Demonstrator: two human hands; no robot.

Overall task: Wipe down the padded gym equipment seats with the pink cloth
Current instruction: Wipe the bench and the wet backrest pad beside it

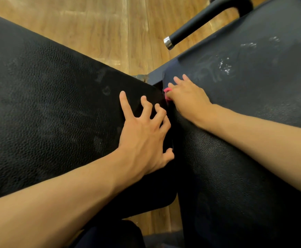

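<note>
Wood flooring beneath 2 black pads: left hand (144,135) braces spread on left pad (44,108), right hand (187,97) presses pink cloth (167,91) onto right pad (253,83); recommend firm overlapping strokes across residue (225,66).

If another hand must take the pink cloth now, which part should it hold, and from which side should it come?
Probably the small pink fold that sticks out at the thumb side of the right hand. Come from the left, over the gap between the two black pads, and pinch it there. The rest of the cloth is hidden under that hand, so nothing else is free to hold.
</note>
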